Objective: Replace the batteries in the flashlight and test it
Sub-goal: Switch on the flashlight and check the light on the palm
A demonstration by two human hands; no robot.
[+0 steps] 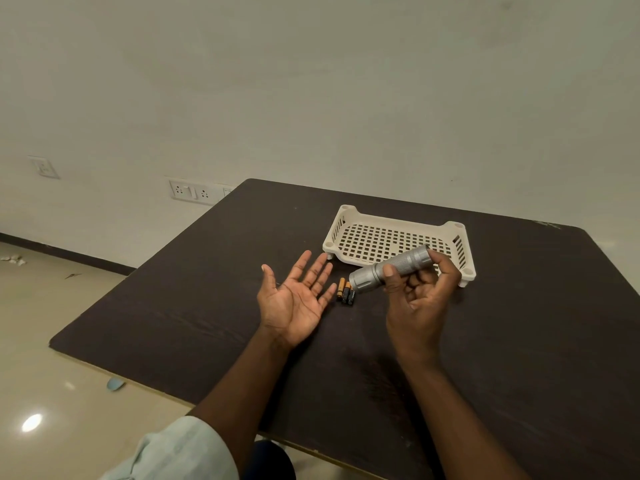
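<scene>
My right hand (420,292) grips a silver flashlight (388,270) above the dark table (207,289), with the wide head end tilted down and to the left. My left hand (296,296) is held palm up with fingers spread and nothing in it, just left of the flashlight's head. A few small batteries (345,292) with orange and black wrapping lie together on the table between my two hands, partly hidden below the flashlight's head.
A cream perforated plastic tray (346,220) stands on short legs behind my right hand. The table's left edge runs diagonally, with shiny floor beyond. Wall sockets (190,192) sit on the wall at left.
</scene>
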